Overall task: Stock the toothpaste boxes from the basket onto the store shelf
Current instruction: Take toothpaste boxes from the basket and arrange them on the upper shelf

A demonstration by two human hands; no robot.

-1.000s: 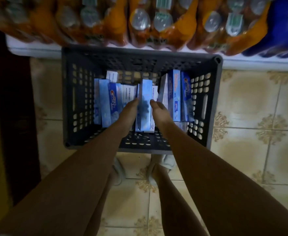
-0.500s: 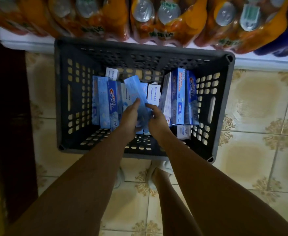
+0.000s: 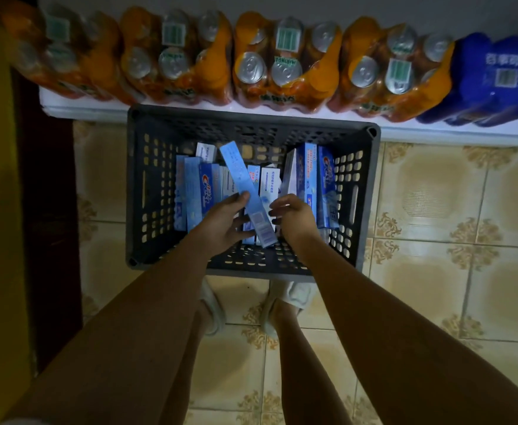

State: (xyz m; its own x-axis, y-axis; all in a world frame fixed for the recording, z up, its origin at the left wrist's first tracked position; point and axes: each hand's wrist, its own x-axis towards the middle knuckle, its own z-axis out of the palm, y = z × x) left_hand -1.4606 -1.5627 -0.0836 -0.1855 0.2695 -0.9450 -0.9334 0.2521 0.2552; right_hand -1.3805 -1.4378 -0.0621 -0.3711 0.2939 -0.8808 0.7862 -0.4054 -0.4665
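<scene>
Pulling one toothpaste box (image 3: 245,191) out of the basket (image 3: 135,185): my left hand (image 3: 221,222) pinches its lower half, slanted above the packed boxes mid-basket; my right hand (image 3: 294,214) hovers beside, loosely curled and holding nothing. Next: lift clear of the rim, carry to the shelf.

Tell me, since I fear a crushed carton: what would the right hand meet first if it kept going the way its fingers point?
Probably the tilted toothpaste box the left hand holds; the right hand points leftward toward it.
</scene>
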